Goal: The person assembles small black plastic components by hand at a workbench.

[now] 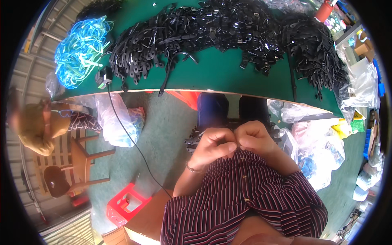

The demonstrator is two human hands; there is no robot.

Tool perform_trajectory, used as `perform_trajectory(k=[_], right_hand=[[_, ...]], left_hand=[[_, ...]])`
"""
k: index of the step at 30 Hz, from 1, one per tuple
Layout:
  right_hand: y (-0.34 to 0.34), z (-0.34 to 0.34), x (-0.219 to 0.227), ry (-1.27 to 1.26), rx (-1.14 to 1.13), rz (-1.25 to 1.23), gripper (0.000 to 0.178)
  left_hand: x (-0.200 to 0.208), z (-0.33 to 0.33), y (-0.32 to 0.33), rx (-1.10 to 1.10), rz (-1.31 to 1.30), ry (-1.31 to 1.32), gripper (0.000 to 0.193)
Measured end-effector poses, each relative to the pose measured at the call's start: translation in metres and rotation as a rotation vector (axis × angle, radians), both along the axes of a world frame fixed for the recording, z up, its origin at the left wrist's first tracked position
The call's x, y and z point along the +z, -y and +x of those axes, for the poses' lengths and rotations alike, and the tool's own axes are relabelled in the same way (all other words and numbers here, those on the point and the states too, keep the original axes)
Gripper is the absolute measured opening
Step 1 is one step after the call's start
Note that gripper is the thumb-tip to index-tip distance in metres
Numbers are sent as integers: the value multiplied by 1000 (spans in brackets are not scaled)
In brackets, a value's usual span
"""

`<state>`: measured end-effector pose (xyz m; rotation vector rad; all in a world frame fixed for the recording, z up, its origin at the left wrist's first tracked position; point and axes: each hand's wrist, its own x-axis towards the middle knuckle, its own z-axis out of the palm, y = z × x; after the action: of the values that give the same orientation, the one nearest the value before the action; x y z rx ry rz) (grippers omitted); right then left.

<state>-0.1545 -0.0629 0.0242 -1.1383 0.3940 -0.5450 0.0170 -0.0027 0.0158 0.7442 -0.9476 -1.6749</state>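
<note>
In front of my chest my left hand [215, 145] and my right hand [255, 139] come together, knuckles nearly touching. The fingers of both are curled into a pinch. Whatever lies between them, if anything, is hidden. Beneath the hands, black pieces [191, 143] show on my lap to either side. Beyond is a green table [212, 77] heaped with black straps with looped ends [136, 53]. Next to these lie small shiny black parts [241, 32], probably buckles, and another black strap pile [312, 49] at the right. Neither hand touches the table.
A tangle of blue and pale green cords [81, 53] lies at the table's left. A black cable [130, 139] runs from a small black box [105, 75] down toward me. Plastic bags [116, 122], a wooden chair [83, 157] and a red stool [126, 204] stand around. Another person [38, 126] sits at left.
</note>
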Motion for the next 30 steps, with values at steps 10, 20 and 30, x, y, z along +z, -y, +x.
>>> perform_trajectory(k=[10,20,30], right_hand=[[8,8,4,-56,-242,-496,8],[19,8,0,-114,-287,-861,28],[14,4,-6,20,-175,-451,25]], left_hand=[[-1,-4,1,158,127,71,33],[5,11,2,90,3,345,30],[6,10,1,122,-29,181,37]])
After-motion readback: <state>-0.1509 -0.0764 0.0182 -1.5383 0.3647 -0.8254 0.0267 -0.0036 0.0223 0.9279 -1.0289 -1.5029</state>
